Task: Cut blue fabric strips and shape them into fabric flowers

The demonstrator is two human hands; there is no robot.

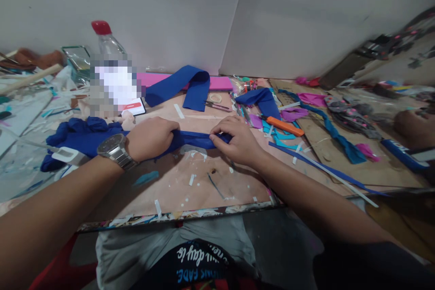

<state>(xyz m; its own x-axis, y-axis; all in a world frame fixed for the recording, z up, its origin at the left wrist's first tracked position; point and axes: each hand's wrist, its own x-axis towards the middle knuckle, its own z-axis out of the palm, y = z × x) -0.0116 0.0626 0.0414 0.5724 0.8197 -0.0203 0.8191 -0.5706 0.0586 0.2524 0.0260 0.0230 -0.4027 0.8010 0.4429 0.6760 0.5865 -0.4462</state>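
Note:
A strip of blue fabric (190, 138) is stretched between my two hands, just above the tabletop. My left hand (153, 136), below a metal wristwatch (113, 148), is closed around the strip. At the strip's right end, my right hand (236, 139) pinches it between thumb and fingers. On the left the blue cloth runs into a gathered, ruffled bunch (79, 133). Another folded blue strip (185, 82) lies behind my hands, over a pink flat piece (220, 83). A pair of small snips (218, 106) and a tape roll (215, 98) lie nearby.
A phone (118, 88) leans beside a red-capped bottle (108, 41). An orange cutter (284, 126) lies among fabric scraps at right, near a cardboard sheet (322, 138). Clutter covers the table's left side. Part of another person (413, 127) shows at far right.

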